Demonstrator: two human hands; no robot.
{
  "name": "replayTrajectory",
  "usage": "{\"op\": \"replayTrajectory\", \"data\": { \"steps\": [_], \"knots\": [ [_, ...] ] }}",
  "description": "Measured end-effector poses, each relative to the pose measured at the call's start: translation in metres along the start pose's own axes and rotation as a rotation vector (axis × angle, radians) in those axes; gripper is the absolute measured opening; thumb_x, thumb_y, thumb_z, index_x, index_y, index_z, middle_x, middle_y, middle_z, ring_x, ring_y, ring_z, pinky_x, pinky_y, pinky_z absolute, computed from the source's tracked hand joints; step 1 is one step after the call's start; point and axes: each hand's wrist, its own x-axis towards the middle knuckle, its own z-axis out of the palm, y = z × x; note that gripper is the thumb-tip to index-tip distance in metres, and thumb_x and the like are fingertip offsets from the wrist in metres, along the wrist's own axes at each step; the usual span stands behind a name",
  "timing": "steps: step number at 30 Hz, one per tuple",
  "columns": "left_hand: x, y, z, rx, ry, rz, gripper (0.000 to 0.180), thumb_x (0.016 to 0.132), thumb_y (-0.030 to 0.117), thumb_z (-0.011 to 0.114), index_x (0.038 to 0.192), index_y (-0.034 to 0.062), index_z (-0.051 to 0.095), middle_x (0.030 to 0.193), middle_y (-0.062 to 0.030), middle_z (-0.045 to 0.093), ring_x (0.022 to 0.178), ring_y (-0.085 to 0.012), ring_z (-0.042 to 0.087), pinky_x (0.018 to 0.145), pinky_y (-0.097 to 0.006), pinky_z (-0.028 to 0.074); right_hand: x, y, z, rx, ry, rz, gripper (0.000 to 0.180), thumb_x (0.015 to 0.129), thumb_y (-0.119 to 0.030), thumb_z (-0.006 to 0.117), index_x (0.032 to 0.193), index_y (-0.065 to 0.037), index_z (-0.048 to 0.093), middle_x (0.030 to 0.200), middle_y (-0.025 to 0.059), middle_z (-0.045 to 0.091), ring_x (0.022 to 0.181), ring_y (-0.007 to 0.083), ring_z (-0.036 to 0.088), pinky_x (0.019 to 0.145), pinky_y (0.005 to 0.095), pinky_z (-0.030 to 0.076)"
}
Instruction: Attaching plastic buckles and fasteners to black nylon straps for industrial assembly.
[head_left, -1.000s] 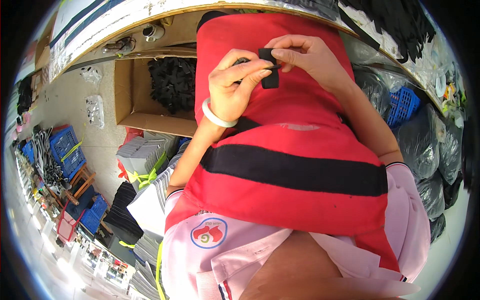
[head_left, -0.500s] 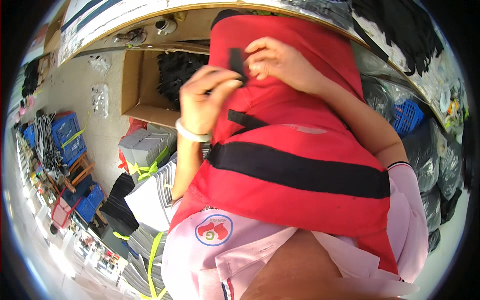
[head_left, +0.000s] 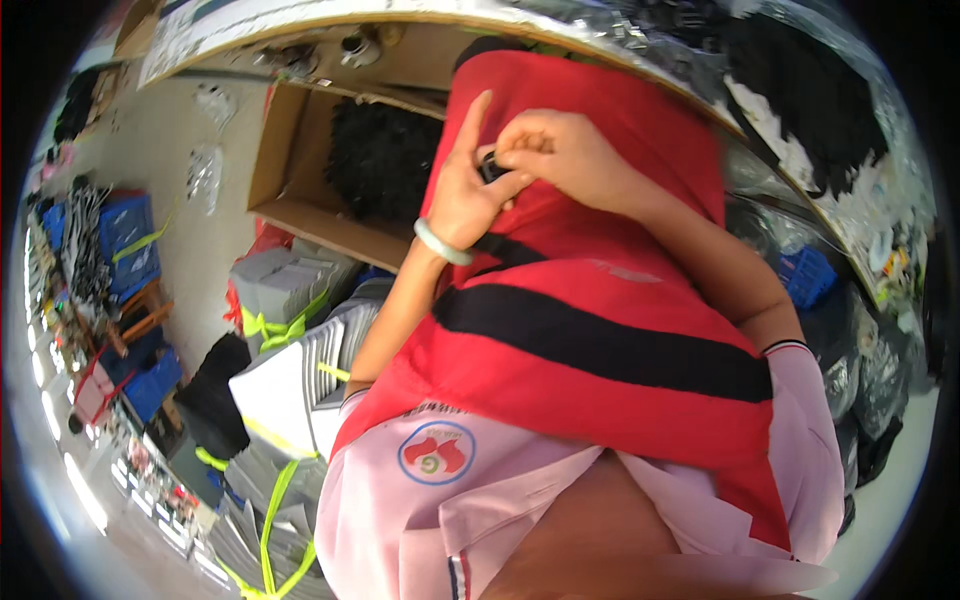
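While I watch from far away through the head camera, I see a big red cloth [head_left: 600, 300] with black stripes filling the middle of the view. It lies spread over the person's front, and everything else I tell is placed from this red cloth.

Near the top of the red cloth, both hands meet. The left hand [head_left: 462, 195] is curled, with one finger sticking up, and it pinches a small black piece [head_left: 490, 168] against the cloth. The right hand [head_left: 550, 150] is curled too, and its fingertips press on the same small black piece from the other side. So both hands are closed on that little piece. I cannot tell just what the piece is, because the fingers hide most of it.

A pale green bangle [head_left: 440, 243] sits on the left wrist, touching the left edge of the red cloth.

Below the red cloth I see a pink shirt [head_left: 400, 500] with a round badge on it.

To the left of the red cloth, near its top, stands an open cardboard box [head_left: 290, 190] with a dark fuzzy pile [head_left: 375, 160] inside. Lower down on that left side are stacks of grey and white flat packs [head_left: 290, 370] tied with yellow-green straps. Far to the left are blue crates [head_left: 125, 240].

To the right of the red cloth are dark shiny bags [head_left: 870, 360] and a small blue basket [head_left: 808, 275].
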Motion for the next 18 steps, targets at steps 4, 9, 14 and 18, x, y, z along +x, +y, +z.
{"op": "replayTrajectory", "data": {
  "steps": [4, 9, 14, 18],
  "knots": [
    [0.005, -0.011, 0.008, 0.212, 0.006, 0.075, 0.086, 0.081, -0.004, 0.066, 0.15, 0.0087, 0.015, 0.093, -0.011, 0.066, 0.083, -0.0155, 0.063, 0.074, -0.029, 0.053, -0.012, -0.012, -0.003, -0.176, -0.073, -0.07, 0.016, 0.083, -0.008, 0.067, 0.096, -0.001, 0.061, 0.078, 0.0031, 0.064, 0.072, 0.0079, 0.058, 0.066, 0.0246, 0.047],
    [0.013, -0.038, 0.004, 0.385, -0.026, 0.261, 0.081, 0.08, 0.004, 0.069, 0.147, 0.0045, 0.023, 0.118, -0.0169, 0.06, 0.105, -0.0237, 0.062, 0.087, -0.035, 0.052, -0.011, -0.018, 0.003, -0.098, -0.034, -0.086, 0.014, 0.089, -0.009, 0.062, 0.101, -0.002, 0.056, 0.09, 0.0039, 0.063, 0.083, 0.0102, 0.059, 0.074, 0.0261, 0.048],
    [0.035, -0.03, 0.029, 0.391, -0.113, 0.275, 0.093, 0.074, 0.015, 0.077, 0.145, -0.0002, 0.019, 0.095, -0.0201, 0.068, 0.091, -0.0314, 0.067, 0.079, -0.037, 0.051, -0.018, 0.012, -0.047, -0.199, -0.134, 0.122, 0.008, 0.091, -0.006, 0.058, 0.087, -0.002, 0.053, 0.07, -0.001, 0.053, 0.058, 0.0053, 0.048, 0.05, 0.0204, 0.038],
    [0.028, -0.039, 0.022, 0.015, -0.161, 0.013, 0.023, 0.085, 0.012, 0.065, 0.103, -0.0001, 0.056, 0.078, -0.0093, 0.068, 0.07, -0.0198, 0.066, 0.054, -0.028, 0.05, -0.021, 0.017, -0.045, -0.047, -0.046, 0.077, 0.009, 0.092, -0.008, 0.058, 0.086, -0.003, 0.053, 0.069, -0.0011, 0.052, 0.056, 0.0048, 0.046, 0.049, 0.0193, 0.037]
  ]
}}
